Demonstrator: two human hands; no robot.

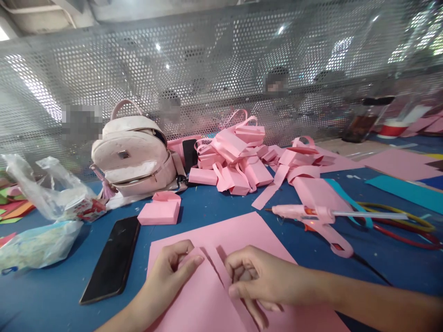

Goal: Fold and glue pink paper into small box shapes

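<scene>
Fold could go crooked or crease off-line if either hand slips, since the pink paper sheet point(238, 240) lies loose on the blue table point(51, 299). Left hand point(169, 272) pinches a folded flap of the sheet, fingers curled tight. Right hand point(263, 276) presses the sheet down, fingers half-curled, holding nothing else. Glue gun point(311, 216) lies near.
</scene>
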